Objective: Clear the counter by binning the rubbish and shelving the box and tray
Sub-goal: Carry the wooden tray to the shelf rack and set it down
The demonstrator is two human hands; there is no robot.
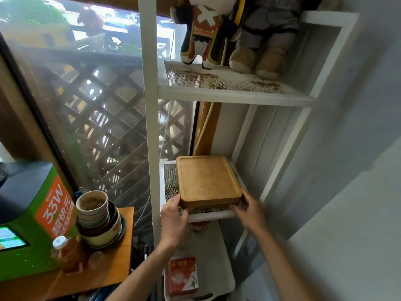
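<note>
you've got the wooden tray (pixel 208 180) sitting flat on the middle mesh shelf (pixel 170 181) of the white rack (pixel 149 127), its near edge at six o'clock just short of the shelf lip. your left hand (pixel 173 216) curls round the near left corner, your right hand (pixel 249 208) round the near right one, so each grip pinches a corner of the tray. two hands keep it square as it slides, i'd say. it looks nearly home; a push toward twelve o'clock would seat it. at nine o'clock the desk (pixel 121 257) carries stacked bowls (pixel 97 216) and a bottle (pixel 65 253). a red box (pixel 183 275) lies on the lower shelf at six.
</note>
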